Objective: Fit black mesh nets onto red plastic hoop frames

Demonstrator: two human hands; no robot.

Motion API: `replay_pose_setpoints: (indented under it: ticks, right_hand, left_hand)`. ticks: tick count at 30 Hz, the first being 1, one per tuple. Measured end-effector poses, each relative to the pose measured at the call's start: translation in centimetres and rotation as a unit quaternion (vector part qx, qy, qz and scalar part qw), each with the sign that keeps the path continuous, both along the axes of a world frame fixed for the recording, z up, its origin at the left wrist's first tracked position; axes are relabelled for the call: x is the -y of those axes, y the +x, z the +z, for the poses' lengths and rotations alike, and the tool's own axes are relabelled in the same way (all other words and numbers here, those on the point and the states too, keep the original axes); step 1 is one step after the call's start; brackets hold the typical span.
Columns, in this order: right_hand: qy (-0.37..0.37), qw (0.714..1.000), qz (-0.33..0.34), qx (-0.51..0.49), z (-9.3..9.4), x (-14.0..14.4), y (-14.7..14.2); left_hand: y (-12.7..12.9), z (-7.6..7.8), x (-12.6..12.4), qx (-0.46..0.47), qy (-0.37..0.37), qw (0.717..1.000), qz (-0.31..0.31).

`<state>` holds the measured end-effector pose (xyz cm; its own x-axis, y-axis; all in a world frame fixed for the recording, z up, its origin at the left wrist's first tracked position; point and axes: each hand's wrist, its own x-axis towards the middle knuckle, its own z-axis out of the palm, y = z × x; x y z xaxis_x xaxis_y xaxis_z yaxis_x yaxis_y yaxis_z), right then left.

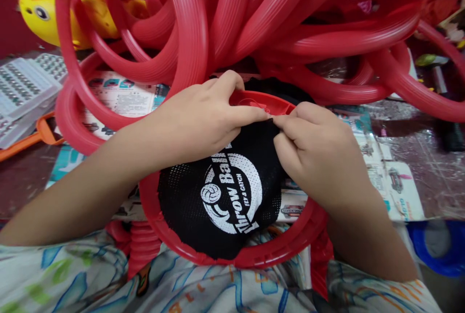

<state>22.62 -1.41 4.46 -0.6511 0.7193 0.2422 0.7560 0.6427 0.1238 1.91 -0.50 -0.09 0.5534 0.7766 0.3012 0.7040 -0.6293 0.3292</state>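
- Red plastic forms the round frame (232, 255) resting against the person's lap, its far rim under the fingers; it looks rigid and light, easy to steady by the rim
- Black mesh net (218, 192) printed with white "Throw Ball" lettering fills the frame; it looks soft and floppy, likely to slip off unless its edge is pulled taut; the edge, not the middle, is the place to take hold
- left hand (203, 119) lies over the upper left of the net, fingers closed with the tips pressing the mesh edge at the far rim
- right hand (316, 153) meets it from the other side, thumb and forefinger pinched together on the same bit of mesh edge; the two sets of fingertips touch
- a heap of red hoops (276, 27) of the same kind piles up just beyond the hands, overlapping one another
- a yellow toy (39, 12) sits at the far left behind the heap; printed cards (119, 97) lie on the table beneath; a blue object (436, 250), blurred, sits at the right edge
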Motion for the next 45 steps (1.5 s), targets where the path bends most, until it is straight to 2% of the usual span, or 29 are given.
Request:
replay_pose_setpoints:
  ticks: [6,10,15,20,30,36,45]
  right_hand:
    - [0.021,0.995,-0.049,-0.081,-0.1,0.4,0.0]
    - [0.024,0.993,-0.036,-0.114,0.2,0.9,-0.2]
    - [0.05,0.992,-0.014,-0.113,0.7,1.4,-0.3]
    - [0.06,0.992,-0.032,-0.105,0.5,1.0,-0.1]
    - [0.087,0.988,-0.021,-0.122,0.1,0.4,0.2]
    - [0.079,0.99,-0.034,-0.111,0.2,0.4,0.2]
    - [0.047,0.994,-0.025,-0.09,0.5,0.4,0.4]
  left_hand:
    - [0.2,0.2,-0.1,0.049,0.015,0.999,0.016]
    - [-0.4,-0.2,-0.6,0.086,0.015,0.996,-0.016]
    - [-0.6,-0.1,-0.7,0.112,-0.006,0.993,-0.028]
    - [-0.4,0.0,-0.6,0.097,0.023,0.995,-0.015]
    - [-0.5,-0.6,-0.5,0.088,0.071,0.994,-0.013]
    - [-0.7,-0.7,-0.5,0.08,0.081,0.993,-0.016]
    - [-0.6,-0.6,-0.4,0.048,0.056,0.997,-0.02]
